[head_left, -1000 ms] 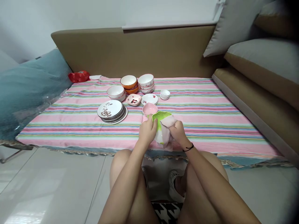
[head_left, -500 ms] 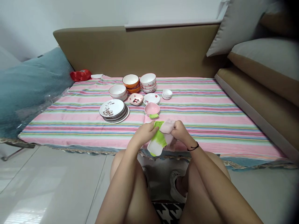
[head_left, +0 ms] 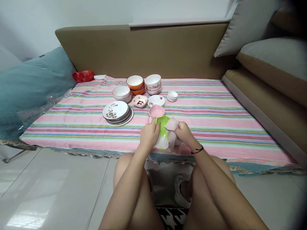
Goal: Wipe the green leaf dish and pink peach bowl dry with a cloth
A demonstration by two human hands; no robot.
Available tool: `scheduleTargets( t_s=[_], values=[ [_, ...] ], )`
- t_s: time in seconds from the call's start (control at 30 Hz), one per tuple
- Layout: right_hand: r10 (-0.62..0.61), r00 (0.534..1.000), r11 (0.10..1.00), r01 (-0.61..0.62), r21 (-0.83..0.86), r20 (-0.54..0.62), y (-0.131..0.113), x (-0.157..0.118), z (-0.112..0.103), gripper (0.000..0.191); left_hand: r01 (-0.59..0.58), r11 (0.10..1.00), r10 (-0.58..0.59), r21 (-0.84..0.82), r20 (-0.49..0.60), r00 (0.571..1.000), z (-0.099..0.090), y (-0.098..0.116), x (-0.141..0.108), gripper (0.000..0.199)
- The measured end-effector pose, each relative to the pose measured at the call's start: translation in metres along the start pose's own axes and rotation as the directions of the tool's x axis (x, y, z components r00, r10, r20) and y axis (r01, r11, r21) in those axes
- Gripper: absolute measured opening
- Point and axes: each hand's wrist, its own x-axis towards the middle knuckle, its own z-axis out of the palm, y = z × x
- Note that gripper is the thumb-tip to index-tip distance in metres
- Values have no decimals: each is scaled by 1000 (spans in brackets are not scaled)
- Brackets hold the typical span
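Observation:
A green and white dish, shiny on its inner face, is tilted up above the near edge of the striped cloth. My left hand grips its left side, thumb over the rim. Bunched in my right hand is a pale pink cleaning cloth, which lies against the dish's right side and hangs down below it. Just beyond the dish sits a pink bowl, its near part hidden by the dish.
Plates are stacked at left. Behind stand white bowls, orange bowls, flowered bowls, a square dish, oval plates and small saucers. Cushions rise at right; a red package lies far left.
My left hand has turned more upright and moved up with the dish, which now covers the green piece in front of the pink bowl. The cloth has shifted slightly up along it.

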Motion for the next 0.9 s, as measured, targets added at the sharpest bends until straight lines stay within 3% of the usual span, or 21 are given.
scheduleTargets(
  t_s=[0.2,0.4,0.53,0.73,0.9],
  values=[
    [14,1000,970,-8,244,-23,0,-7,21,30,113,993,-114,-17,-164,980,7,4,1,38],
    [-7,998,976,-5,216,57,-1,-16,33,18,174,960,-240,-218,-328,914,10,5,3,34],
    [-55,997,965,39,258,55,-3,-20,38,16,131,915,-292,-381,-404,867,10,3,6,29],
    [9,995,958,20,285,-99,-2,-14,26,18,-34,869,-121,-493,-279,953,14,3,6,27],
    [43,971,956,29,293,-235,3,-2,12,18,-50,779,-29,-625,-115,993,19,5,7,38]
  ],
)
